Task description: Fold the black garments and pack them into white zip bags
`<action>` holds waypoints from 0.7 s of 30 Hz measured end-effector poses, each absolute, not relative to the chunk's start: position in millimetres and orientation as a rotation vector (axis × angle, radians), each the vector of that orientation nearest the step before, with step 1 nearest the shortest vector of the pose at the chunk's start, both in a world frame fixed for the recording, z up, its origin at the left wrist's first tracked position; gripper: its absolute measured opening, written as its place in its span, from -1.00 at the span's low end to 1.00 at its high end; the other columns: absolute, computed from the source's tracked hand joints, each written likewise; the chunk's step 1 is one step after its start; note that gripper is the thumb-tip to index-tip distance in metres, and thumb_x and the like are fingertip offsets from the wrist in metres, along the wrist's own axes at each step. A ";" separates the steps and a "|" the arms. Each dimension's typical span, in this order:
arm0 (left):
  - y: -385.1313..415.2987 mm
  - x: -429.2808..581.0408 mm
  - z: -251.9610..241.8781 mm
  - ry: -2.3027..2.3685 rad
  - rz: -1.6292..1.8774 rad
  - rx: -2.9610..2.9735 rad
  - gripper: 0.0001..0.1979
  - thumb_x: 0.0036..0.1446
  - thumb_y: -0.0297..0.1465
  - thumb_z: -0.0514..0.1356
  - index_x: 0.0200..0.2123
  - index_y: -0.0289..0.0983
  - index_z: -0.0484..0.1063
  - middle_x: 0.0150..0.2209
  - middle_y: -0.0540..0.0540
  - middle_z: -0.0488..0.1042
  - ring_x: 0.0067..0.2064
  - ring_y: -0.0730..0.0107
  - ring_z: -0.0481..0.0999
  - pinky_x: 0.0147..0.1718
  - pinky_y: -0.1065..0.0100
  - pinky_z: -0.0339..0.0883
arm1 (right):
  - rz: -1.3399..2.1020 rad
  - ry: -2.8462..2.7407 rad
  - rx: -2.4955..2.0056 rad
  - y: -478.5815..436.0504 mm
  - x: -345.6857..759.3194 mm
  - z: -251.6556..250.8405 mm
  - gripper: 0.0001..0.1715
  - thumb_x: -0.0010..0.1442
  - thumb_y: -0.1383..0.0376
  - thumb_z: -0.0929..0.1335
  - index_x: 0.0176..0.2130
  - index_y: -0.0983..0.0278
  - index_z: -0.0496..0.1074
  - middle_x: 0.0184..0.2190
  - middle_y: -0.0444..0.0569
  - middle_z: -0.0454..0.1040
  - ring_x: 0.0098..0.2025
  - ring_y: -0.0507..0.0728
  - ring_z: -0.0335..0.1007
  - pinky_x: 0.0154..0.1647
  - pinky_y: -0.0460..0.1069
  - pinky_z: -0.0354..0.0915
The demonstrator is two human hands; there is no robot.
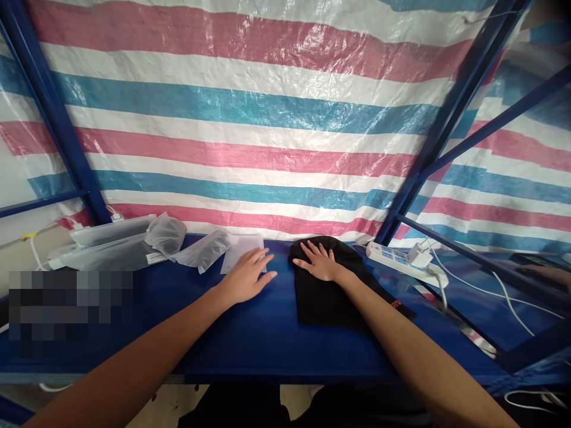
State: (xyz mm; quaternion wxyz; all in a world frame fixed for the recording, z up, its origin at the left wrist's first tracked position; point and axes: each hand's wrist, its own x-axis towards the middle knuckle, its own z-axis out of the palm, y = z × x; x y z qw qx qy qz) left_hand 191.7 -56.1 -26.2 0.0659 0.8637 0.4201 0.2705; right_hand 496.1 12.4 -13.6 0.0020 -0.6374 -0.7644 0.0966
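Observation:
A black piece of folded cloth, perhaps a garment (316, 303), lies on the blue tabletop (263, 333), with orange lettering near its right end. My right hand (320, 261) rests flat on its upper part, fingers spread. To the left, my left hand (247, 276) is held out with fingers stretched and nothing in it. Its fingers overlap the edge of a pale, flat sheet or bag (238, 245); whether they touch it I cannot tell. Beside that sheet lies a crumpled translucent plastic bag (205, 249).
Translucent plastic-wrapped items (116, 249) stand at the back left with white plugs. A white power strip (388, 257) with cables lies right of the cloth. Blue metal posts (428, 142) frame a striped tarp (232, 142). Another person's hand (548, 274) shows at the right edge.

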 end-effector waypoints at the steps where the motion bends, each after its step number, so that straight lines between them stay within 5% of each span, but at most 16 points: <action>1: -50.2 185.6 -31.2 1.397 0.770 2.555 -0.36 0.52 0.05 0.04 0.45 -0.18 0.37 0.52 -0.28 0.25 0.56 -0.24 0.15 0.48 -0.23 0.07 | 0.346 -2.420 -2.020 15.9 501.8 -11.8 0.24 0.30 -0.54 0.02 0.65 0.01 -0.26 0.67 -0.09 -0.39 0.66 0.59 -0.54 0.57 0.57 -0.43; 4: -39.3 171.1 -41.0 1.528 0.611 2.500 -0.33 0.51 0.11 0.01 0.42 -0.17 0.40 0.53 -0.30 0.24 0.55 -0.33 0.14 0.44 -0.31 0.08 | 0.440 -2.464 -2.076 25.7 526.2 -1.6 0.32 0.22 -0.59 0.08 0.64 -0.04 -0.28 0.67 -0.13 -0.40 0.66 0.61 -0.55 0.57 0.57 -0.40; 10: -42.7 168.1 -33.8 1.375 0.682 2.641 -0.46 0.57 0.03 -0.07 0.17 -0.08 0.58 0.29 -0.16 0.53 0.32 -0.08 0.45 0.29 -0.10 0.28 | 0.529 -2.427 -2.207 34.4 582.6 6.2 0.49 0.10 -0.63 0.19 0.65 0.04 -0.22 0.67 -0.05 -0.33 0.65 0.60 -0.45 0.62 0.46 -0.26; 17: -44.9 169.8 -19.0 1.422 0.794 2.711 -0.60 0.57 -0.14 0.02 -0.07 -0.19 0.60 0.02 -0.17 0.63 0.04 0.03 0.59 0.07 0.02 0.41 | 0.444 -2.458 -2.131 21.8 563.6 3.2 0.38 0.17 -0.60 0.15 0.64 -0.01 -0.23 0.66 -0.11 -0.35 0.65 0.64 -0.51 0.58 0.57 -0.38; 21: -39.9 156.8 -1.2 1.680 0.916 2.787 -0.62 0.55 -0.18 0.03 0.01 -0.19 0.62 0.13 -0.23 0.60 0.15 -0.06 0.54 0.17 -0.06 0.37 | 0.403 -2.521 -1.935 21.4 550.4 -0.7 0.26 0.25 -0.56 0.13 0.63 -0.03 -0.10 0.66 -0.11 -0.22 0.66 0.57 -0.40 0.62 0.48 -0.35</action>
